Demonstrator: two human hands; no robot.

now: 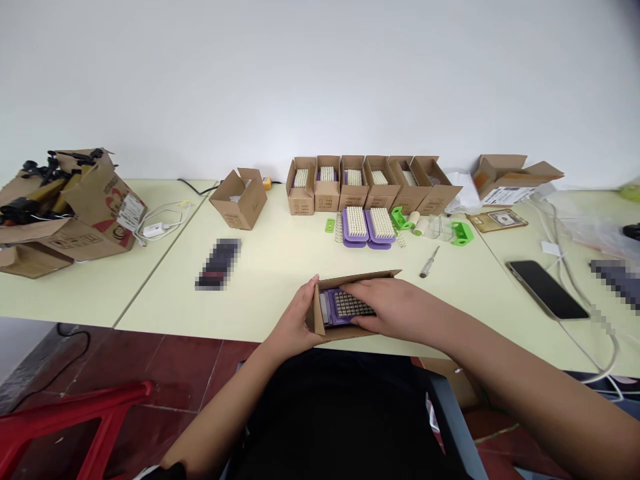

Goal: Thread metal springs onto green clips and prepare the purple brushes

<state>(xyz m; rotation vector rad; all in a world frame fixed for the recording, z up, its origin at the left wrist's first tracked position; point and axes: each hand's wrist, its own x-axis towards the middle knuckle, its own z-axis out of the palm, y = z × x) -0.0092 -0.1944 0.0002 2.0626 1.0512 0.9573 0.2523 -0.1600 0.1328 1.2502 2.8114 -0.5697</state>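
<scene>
A small open cardboard box (319, 308) lies at the table's front edge, its opening facing me. My left hand (295, 323) is closed around the box's left end. Inside the box sits a purple block with rows of dark pegs (350, 305), next to a greyish flat part at the left end. My right hand (387, 307) reaches in from the right, fingers along the block's far side and thumb along its near side. The hand covers the block's right part. Beyond the box stand two purple blocks with cream pegs (355, 221), side by side.
Several small cardboard boxes (302, 205) stand in a row by the wall, mostly with pegged blocks inside. Green parts (463, 233), springs and a screwdriver (429, 263) lie at right. A phone (547, 288) is farther right. Another open box (240, 207) stands left.
</scene>
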